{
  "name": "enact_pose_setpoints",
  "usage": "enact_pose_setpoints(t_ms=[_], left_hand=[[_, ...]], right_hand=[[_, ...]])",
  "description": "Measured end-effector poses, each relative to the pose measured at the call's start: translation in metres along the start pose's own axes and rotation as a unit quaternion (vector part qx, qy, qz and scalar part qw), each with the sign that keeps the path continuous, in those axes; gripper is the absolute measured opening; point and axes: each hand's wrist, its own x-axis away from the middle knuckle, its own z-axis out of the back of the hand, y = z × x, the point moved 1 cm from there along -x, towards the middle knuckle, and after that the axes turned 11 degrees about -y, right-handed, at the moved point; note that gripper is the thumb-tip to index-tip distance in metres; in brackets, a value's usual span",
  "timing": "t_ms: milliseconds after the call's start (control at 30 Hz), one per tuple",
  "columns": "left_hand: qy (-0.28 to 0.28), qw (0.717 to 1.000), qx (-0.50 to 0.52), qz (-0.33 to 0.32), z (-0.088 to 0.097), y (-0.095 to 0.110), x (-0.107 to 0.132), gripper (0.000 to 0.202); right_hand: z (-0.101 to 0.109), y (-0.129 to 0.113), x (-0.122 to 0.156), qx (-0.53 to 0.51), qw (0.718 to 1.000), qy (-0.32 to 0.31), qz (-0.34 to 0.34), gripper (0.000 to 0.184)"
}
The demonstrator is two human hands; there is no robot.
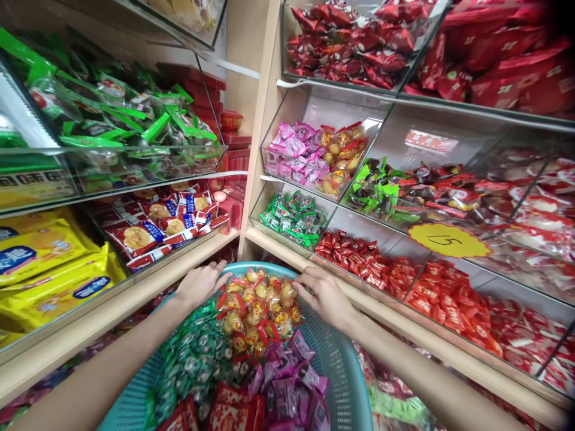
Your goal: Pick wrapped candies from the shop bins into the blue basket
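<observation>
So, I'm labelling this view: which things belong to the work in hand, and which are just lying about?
Seemingly in the work:
Left hand and right hand, both at the basket's far side
Teal perforated basket
Its yellow-and-red clear-wrapped sweets, green-wrapped sweets, purple packets, red packets

Seemingly just around:
Yellow "15" price tag
Yellow snack packs
Green-edged clear bags
</observation>
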Motion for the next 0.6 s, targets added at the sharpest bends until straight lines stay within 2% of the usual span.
enact_pose_setpoints(t_ms=[200, 400, 600], left_hand=[[0.005, 1.0, -0.007, -0.001, -0.002, -0.003, 0.001, 0.053], [0.011, 1.0, -0.012, 0.0, -0.004, -0.003, 0.0, 0.052], [0.014, 1.0, -0.002, -0.007, -0.003, -0.004, 0.001, 0.052]], right_hand=[[-0.007, -0.014, 0.006, 0.023, 0.999, -0.001, -0.04, 0.025], [-0.023, -0.024, 0.007, 0.078, 0.991, -0.071, -0.076, 0.023], [-0.032, -0.031, 0.002, 0.15, 0.98, -0.107, -0.081, 0.022]])
